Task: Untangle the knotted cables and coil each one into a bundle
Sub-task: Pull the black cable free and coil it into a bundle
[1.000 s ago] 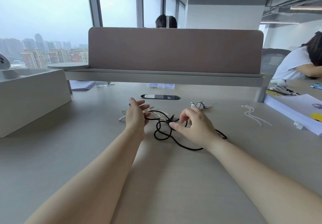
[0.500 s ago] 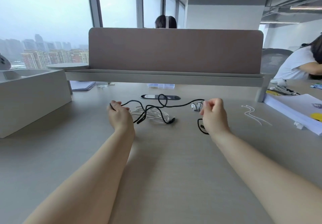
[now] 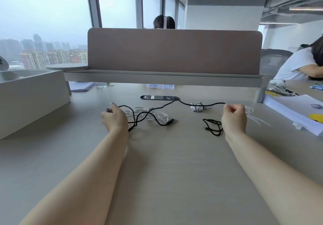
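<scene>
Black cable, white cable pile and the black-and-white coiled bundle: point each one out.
Black cable [image 3: 218, 103]: head view, raised middle span.
White cable pile [image 3: 160, 118]: head view, loose loops.
Black-and-white coiled bundle [image 3: 197, 107]: head view, wrapped middle.

Black cable [image 3: 216, 104] ran out of sight inside left hand [image 3: 114, 119] and right hand [image 3: 234, 118]. Divider [image 3: 173, 51] hid a person [image 3: 164, 21] below the hair. Paper stack [image 3: 288, 107] was cut by right edge.
</scene>
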The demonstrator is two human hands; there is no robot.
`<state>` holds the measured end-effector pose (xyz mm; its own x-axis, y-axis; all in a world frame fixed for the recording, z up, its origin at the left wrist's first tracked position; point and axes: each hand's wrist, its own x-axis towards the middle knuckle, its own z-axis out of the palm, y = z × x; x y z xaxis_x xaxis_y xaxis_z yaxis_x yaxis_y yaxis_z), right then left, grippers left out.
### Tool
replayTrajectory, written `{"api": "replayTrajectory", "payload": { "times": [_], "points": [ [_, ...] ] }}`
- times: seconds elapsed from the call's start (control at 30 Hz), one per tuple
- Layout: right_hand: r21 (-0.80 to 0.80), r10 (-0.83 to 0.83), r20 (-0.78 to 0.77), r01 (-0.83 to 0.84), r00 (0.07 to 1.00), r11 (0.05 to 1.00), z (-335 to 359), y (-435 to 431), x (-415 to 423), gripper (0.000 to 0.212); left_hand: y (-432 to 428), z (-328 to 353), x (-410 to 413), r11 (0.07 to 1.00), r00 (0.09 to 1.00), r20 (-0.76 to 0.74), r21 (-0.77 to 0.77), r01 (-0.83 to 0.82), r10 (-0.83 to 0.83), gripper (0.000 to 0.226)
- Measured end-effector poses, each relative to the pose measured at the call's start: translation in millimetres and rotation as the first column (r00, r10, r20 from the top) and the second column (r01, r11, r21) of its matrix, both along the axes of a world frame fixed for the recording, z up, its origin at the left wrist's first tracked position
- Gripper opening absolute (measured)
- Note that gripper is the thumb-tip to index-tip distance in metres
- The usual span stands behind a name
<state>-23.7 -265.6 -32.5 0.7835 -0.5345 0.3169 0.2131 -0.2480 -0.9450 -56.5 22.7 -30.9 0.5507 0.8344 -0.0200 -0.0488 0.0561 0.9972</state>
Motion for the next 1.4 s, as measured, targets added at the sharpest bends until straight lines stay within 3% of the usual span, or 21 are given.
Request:
{"api": "replayTrajectory", "payload": {
  "times": [0.13,0.2,0.23,0.3,0.37,0.4,0.43,0.53,0.6,0.73,0.87,0.97,1.03,1.1,1.17,1.23,1.3,1.4],
  "points": [
    [-0.252,0.137,0.018,-0.128,0.990,0.959,-2.9,13.5,-5.2,0.011,-11.8,-0.9,-4.0,0.935,0.969,-0.246,0.350,0.053,0.037,0.055],
    [-0.405,0.188,0.014,-0.166,0.982,0.899,-2.5,22.7,-12.7,0.012,-21.4,-1.8,-6.4,0.819,0.979,-0.200,0.568,0.085,0.037,0.057],
    [-0.470,0.210,0.009,-0.181,0.978,0.864,-1.8,28.2,-17.8,0.014,-28.0,-2.4,-7.4,0.724,0.992,-0.123,0.683,0.100,-0.021,0.059],
    [-0.581,0.259,0.020,-0.199,0.966,0.789,-0.5,39.1,-27.9,0.016,-46.0,-1.5,-12.6,0.444,0.972,-0.023,0.887,0.128,-0.236,0.063],
    [-0.659,0.326,0.060,-0.208,0.943,0.723,0.8,48.4,-37.1,0.017,-67.9,-0.7,-19.7,0.160,0.914,-0.098,0.972,0.173,-0.393,0.064],
    [-0.680,0.354,0.081,-0.208,0.932,0.703,1.2,51.9,-40.6,0.018,-77.9,-2.0,-22.8,0.074,0.886,-0.154,0.976,0.206,-0.438,0.061],
    [-0.688,0.375,0.101,-0.207,0.922,0.695,1.4,54.1,-43.5,0.019,-86.0,-3.3,-26.0,0.049,0.863,-0.187,0.970,0.237,-0.469,0.056],
    [-0.646,0.363,0.180,-0.169,0.914,0.745,4.5,54.3,-45.4,0.021,-89.9,-4.1,-25.5,0.176,0.851,-0.183,0.937,0.303,-0.493,0.031],
    [-0.578,0.266,0.228,-0.089,0.937,0.811,7.7,48.0,-41.0,0.020,-79.1,-5.3,-19.1,0.250,0.859,-0.209,0.901,0.355,-0.467,0.014],
    [-0.456,0.116,0.132,-0.043,0.984,0.889,8.0,31.4,-25.8,0.023,-61.9,-5.1,-10.1,0.425,0.846,-0.248,0.777,0.465,-0.471,0.019],
    [-0.299,0.100,0.083,-0.071,0.991,0.952,8.0,22.2,-15.7,0.022,-55.7,2.0,-11.7,0.546,0.915,-0.210,0.748,0.378,-0.346,0.015],
    [-0.293,0.090,0.042,-0.074,0.995,0.953,6.9,16.5,-12.0,0.024,-45.9,1.4,-10.7,0.640,0.965,-0.151,0.725,0.254,-0.212,0.016],
    [-0.274,0.097,0.006,-0.092,0.995,0.957,6.0,14.5,-9.6,0.022,-40.6,1.5,-10.9,0.610,0.985,-0.163,0.775,0.166,-0.061,0.022],
    [-0.172,0.161,-0.049,-0.167,0.986,0.971,7.2,16.0,-8.6,0.020,-43.6,3.5,-14.0,0.515,0.990,-0.140,0.849,0.120,0.001,0.044],
    [0.019,0.304,-0.091,-0.304,0.948,0.953,8.8,20.8,-10.5,0.015,-57.0,5.8,-19.8,0.400,0.983,0.004,0.914,0.070,-0.181,0.052],
    [0.232,0.489,-0.051,-0.465,0.871,0.854,11.0,28.6,-16.6,0.009,-75.3,4.0,-24.1,0.292,0.887,-0.005,0.944,0.157,-0.462,0.035],
    [0.375,0.636,0.061,-0.608,0.770,0.700,16.9,38.4,-25.6,0.014,-94.2,-3.1,-28.2,0.155,0.780,-0.219,0.915,0.373,-0.586,0.023],
    [0.466,0.757,0.226,-0.751,0.612,0.468,23.5,51.6,-37.8,0.023,-107.2,-14.2,-25.0,0.080,0.610,-0.447,0.761,0.644,-0.654,0.043]
  ]
}}
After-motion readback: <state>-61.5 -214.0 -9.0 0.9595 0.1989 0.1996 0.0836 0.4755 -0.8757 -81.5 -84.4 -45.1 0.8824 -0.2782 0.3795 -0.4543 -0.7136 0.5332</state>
